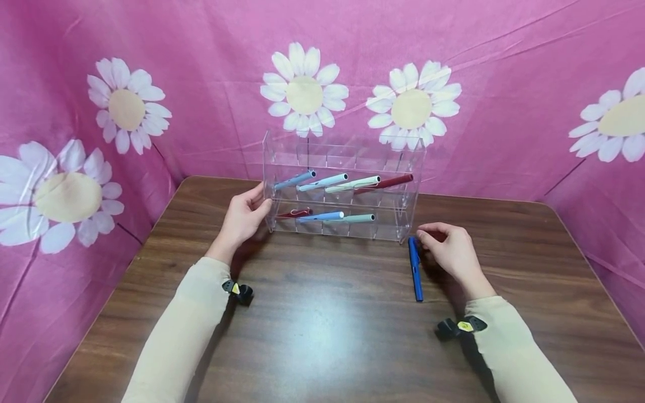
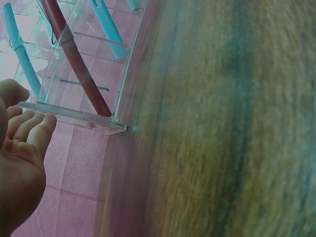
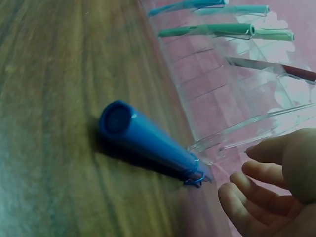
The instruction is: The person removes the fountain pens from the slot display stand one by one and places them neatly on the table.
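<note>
A clear acrylic pen rack (image 1: 388,226) stands on the table, with pens lying in its tiers. My left hand (image 1: 244,221) grips the rack's left side panel, thumb on one face and fingers on the other, as the left wrist view shows. Just off the rack's lower right corner, a dark blue pen (image 1: 415,271) lies on the wood, its clip end toward the rack. My right hand (image 1: 450,249) hovers beside that end with fingers loosely bent and nothing between them. In the right wrist view, its fingertips (image 3: 237,180) are apart from the blue pen (image 3: 153,143).
The middle tier holds a blue pen (image 1: 294,180), a light blue pen, a pale green pen (image 1: 353,184) and a dark red pen (image 1: 385,183). Below lie a dark red pen (image 1: 294,214), a blue one and a green one (image 1: 358,218). A pink flowered cloth (image 1: 216,67) hangs behind the table (image 1: 282,347).
</note>
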The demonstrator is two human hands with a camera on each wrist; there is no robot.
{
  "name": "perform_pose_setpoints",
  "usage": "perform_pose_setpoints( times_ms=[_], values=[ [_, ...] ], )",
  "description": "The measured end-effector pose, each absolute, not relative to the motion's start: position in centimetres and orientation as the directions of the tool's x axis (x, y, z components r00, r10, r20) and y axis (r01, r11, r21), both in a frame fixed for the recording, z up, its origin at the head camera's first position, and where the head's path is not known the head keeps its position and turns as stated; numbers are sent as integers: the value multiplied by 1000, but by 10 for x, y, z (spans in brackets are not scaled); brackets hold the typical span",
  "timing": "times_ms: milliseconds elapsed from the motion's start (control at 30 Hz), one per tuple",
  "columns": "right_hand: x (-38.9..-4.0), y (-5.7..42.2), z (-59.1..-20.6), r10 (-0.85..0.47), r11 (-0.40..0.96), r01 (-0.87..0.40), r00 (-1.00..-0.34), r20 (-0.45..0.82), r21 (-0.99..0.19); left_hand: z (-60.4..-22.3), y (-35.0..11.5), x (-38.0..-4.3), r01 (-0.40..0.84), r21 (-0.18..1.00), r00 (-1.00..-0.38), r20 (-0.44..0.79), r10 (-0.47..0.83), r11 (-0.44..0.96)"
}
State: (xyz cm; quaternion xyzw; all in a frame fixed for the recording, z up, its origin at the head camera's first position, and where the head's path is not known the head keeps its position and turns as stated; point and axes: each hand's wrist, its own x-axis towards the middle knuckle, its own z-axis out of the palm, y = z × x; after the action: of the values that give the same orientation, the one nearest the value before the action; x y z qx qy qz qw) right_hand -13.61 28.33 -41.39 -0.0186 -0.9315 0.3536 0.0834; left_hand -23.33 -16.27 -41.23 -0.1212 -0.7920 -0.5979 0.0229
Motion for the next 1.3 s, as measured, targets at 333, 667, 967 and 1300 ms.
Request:
perform_pose_setpoints(
  times_ms=[333, 667, 967, 1300],
  values=[
    [-134, 277, -400, 107, 685, -133, -954, 279, -717, -411, -164, -233, 218, 941, -970, 180, 161, 259],
    [-136, 271, -385, 119, 565, -205, -938, 325, -799, -415, -163, -233, 234, 945, -966, 200, 161, 229],
    [-140, 266, -370, 119, 467, -248, -934, 338, -849, -415, -160, -232, 235, 947, -966, 201, 165, 220],
    [-146, 256, -359, 158, 359, -316, -907, 391, -878, -417, -161, -231, 231, 951, -966, 199, 165, 207]
  ],
)
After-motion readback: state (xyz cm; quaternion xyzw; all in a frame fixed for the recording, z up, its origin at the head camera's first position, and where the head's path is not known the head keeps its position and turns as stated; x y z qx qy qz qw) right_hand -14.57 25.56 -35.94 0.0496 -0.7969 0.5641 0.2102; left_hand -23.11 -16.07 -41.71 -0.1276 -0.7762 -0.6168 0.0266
